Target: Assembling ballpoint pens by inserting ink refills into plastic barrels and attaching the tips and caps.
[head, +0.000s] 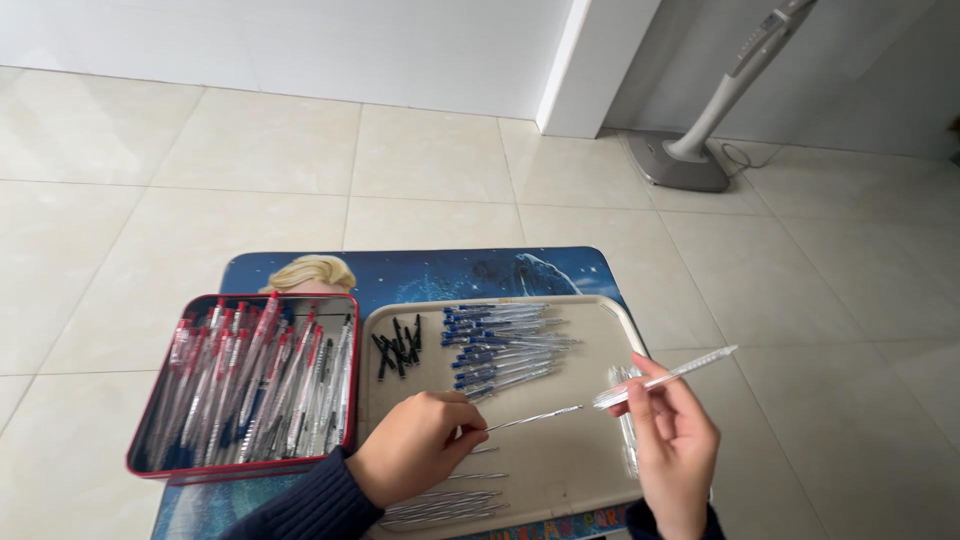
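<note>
My left hand pinches the end of a thin ink refill above a beige tray. My right hand holds a clear pen barrel tilted up to the right. The refill's far tip meets the barrel's lower end. On the tray lie a pile of blue-capped pens, several small black caps, loose refills at the near edge and clear barrels by my right hand.
A red-rimmed tin full of red-capped pens stands left of the tray. Both rest on a small blue picture-printed table. Pale floor tiles surround it. A grey standing appliance base is at the back right.
</note>
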